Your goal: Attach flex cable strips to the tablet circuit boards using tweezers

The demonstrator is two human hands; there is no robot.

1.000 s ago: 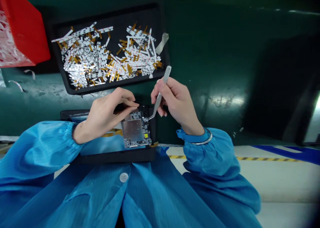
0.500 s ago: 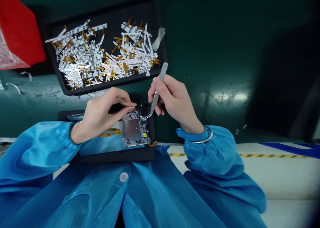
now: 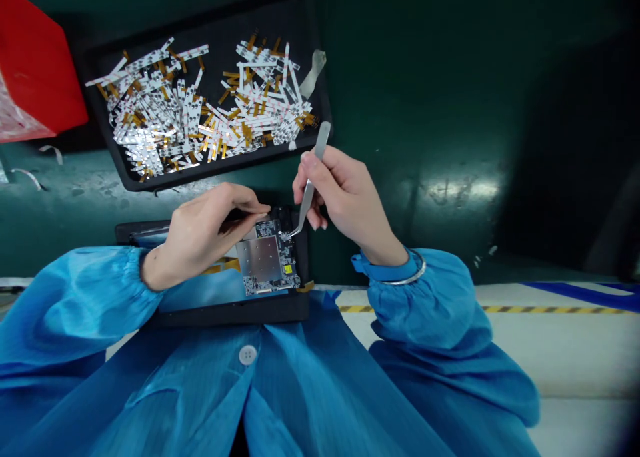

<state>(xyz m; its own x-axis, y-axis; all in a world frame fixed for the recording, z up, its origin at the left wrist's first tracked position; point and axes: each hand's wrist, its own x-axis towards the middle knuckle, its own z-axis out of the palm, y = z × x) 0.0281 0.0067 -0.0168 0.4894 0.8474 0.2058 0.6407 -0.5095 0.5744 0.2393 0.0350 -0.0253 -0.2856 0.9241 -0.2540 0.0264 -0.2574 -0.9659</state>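
A circuit board (image 3: 261,258) with a metal shield and a small yellow label lies on an opened, dark-framed device (image 3: 200,315) at the table's near edge. My right hand (image 3: 345,193) grips a pair of tweezers (image 3: 311,183), whose bent tips touch or hover just over the board's upper right part. Across the device reaches my left hand (image 3: 210,227), thumb and fingers pinched together at the board's top edge. What those fingertips hold, if anything, is hidden. Under the left wrist an orange-brown flex cable (image 3: 223,265) shows in part.
A black tray (image 3: 210,178) beyond my hands holds many white strips with orange flex tails (image 3: 165,110). To its left stands a red box (image 3: 43,63), with thin white scraps (image 3: 30,175) near it. Dark green table surface (image 3: 425,110) extends to the right.
The whole view has shifted slightly. Both hands and the tweezers keep nearly the same place over the board, and the tips stay at its upper right part.
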